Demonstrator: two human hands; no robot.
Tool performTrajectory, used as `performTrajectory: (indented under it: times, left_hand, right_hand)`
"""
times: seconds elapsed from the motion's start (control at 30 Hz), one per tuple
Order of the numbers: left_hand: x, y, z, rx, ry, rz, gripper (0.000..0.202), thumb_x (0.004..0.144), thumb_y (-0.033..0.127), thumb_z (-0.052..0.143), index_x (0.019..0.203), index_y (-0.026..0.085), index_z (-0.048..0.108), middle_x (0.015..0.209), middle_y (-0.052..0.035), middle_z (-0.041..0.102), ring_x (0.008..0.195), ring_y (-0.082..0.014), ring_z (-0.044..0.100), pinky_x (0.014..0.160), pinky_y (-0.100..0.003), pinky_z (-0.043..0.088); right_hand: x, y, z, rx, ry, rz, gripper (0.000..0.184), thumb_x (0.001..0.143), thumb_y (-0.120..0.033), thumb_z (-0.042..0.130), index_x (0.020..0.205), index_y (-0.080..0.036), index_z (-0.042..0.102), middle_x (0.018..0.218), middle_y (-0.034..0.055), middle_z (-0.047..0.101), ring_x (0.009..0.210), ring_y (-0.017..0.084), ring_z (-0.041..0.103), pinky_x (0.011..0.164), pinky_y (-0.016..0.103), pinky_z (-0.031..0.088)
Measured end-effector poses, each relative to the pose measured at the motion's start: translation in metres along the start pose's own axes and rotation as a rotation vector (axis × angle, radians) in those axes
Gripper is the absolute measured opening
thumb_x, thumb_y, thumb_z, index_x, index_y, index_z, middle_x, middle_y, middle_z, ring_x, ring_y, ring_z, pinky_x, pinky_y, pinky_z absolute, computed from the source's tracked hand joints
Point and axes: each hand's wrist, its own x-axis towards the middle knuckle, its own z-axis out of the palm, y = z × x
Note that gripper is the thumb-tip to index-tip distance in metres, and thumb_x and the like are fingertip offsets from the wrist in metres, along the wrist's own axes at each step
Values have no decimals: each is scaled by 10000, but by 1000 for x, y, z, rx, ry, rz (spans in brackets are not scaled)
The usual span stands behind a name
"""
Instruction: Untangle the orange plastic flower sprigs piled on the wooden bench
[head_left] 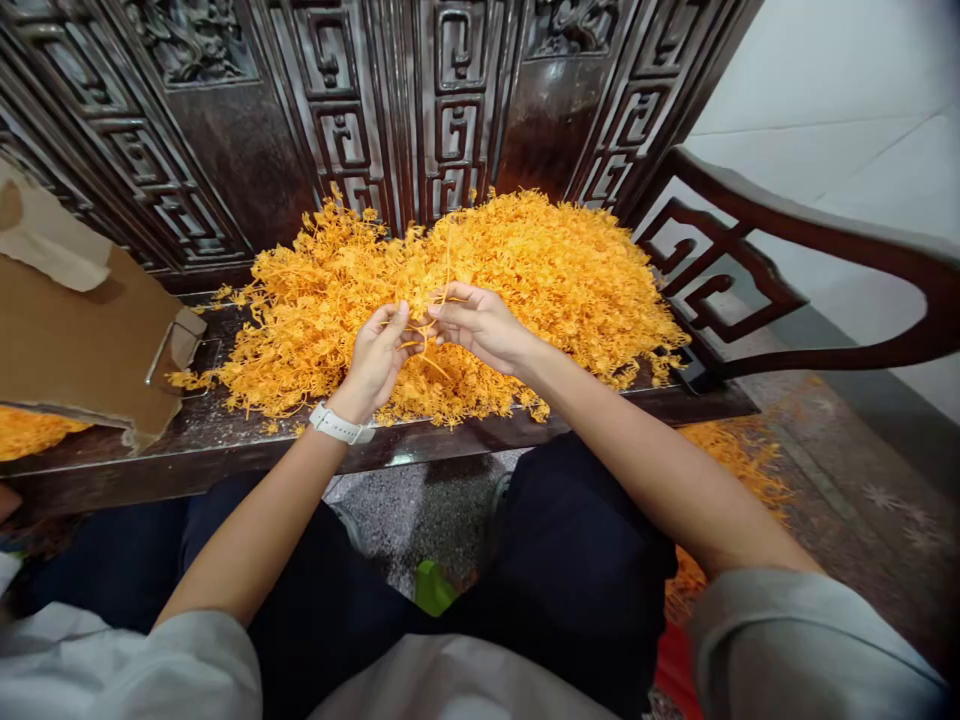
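Observation:
A big heap of thin orange strands (525, 270) lies on the seat of a dark carved wooden bench (225, 440). My left hand (379, 355), with a white watch at the wrist, is closed in a pinch on a few orange strands just above the heap's front edge. My right hand (480, 322) meets it from the right, fingers pinched on the same small bunch of strands (427, 335). One long strand rises from between the fingers.
A brown cardboard box (82, 330) stands at the left on the bench, with more orange strands (26, 430) under it. The bench's armrest (787, 300) curves at the right. Strands are scattered on the floor (731, 455). My knees in dark trousers are below the seat.

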Motion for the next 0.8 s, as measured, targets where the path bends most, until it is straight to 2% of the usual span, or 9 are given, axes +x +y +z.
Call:
performTrajectory:
  times: [0.1, 0.2, 0.33, 0.47, 0.57, 0.63, 0.7, 0.77, 0.8]
  left_hand:
    - [4, 5, -10, -108, 48, 19, 188, 1002, 355, 666, 927, 233, 545, 908, -29, 671, 827, -133, 663, 738, -280, 542]
    - [7, 12, -19, -173, 94, 54, 213, 1008, 380, 666, 934, 250, 515, 776, 7, 587, 781, -136, 645, 656, -267, 520]
    - [8, 20, -22, -69, 217, 56, 308, 989, 452, 690, 898, 259, 467, 597, 53, 329, 572, -116, 486, 439, -235, 281]
    - [16, 21, -25, -20, 275, 88, 318, 980, 458, 690, 887, 256, 463, 591, 62, 301, 486, -100, 355, 433, -297, 129]
    - [31, 28, -45, -50, 423, 138, 394, 973, 526, 681, 861, 249, 423, 579, 88, 255, 459, -80, 223, 454, -290, 136]
    - [38, 39, -63, -48, 514, 190, 474, 952, 594, 685, 842, 248, 382, 574, 100, 225, 465, -70, 186, 456, -268, 142]
    - [39, 51, -77, -18, 494, 237, 511, 917, 624, 720, 839, 246, 386, 578, 97, 244, 466, -65, 216, 449, -256, 140]
    - [35, 59, -80, 3, 414, 243, 487, 890, 594, 768, 841, 241, 436, 591, 85, 294, 462, -62, 264, 433, -251, 133]
    - [31, 59, -78, 8, 375, 224, 456, 880, 563, 791, 845, 237, 475, 599, 79, 317, 457, -62, 281, 423, -250, 130]
  right_hand:
    - [2, 4, 2, -38, 49, -13, 222, 851, -206, 810, 934, -196, 605, 854, 5, 685, 708, 120, 658, 730, 321, 564]
    - [3, 5, -3, -195, 58, -16, 229, 917, -309, 774, 828, -193, 597, 716, -13, 623, 591, 106, 579, 598, 301, 489]
    - [1, -1, -8, -514, -175, 12, 356, 967, -410, 720, 721, -190, 588, 603, -22, 577, 516, 87, 511, 533, 282, 426]
    - [-9, -21, 5, -704, -365, -21, 403, 977, -438, 694, 678, -196, 574, 563, -38, 557, 481, 74, 490, 479, 250, 414]
    - [-29, -41, 17, -830, -566, -15, 412, 771, -506, 890, 681, -175, 662, 534, -40, 579, 462, 78, 530, 449, 226, 453]
    - [-43, -52, 17, -796, -814, 89, 475, 670, -582, 935, 728, -157, 731, 548, -17, 630, 457, 93, 579, 441, 220, 475]
    - [-52, -58, 7, -659, -1054, 224, 484, 790, -634, 840, 815, -154, 782, 660, 43, 721, 516, 114, 646, 482, 231, 512]
    - [-48, -58, -11, -443, -1080, 177, 412, 896, -587, 771, 866, -176, 793, 737, 60, 752, 569, 120, 669, 532, 242, 532]
    - [-43, -56, -21, -325, -953, 75, 387, 901, -578, 770, 885, -192, 785, 741, 49, 744, 581, 117, 658, 549, 244, 531]
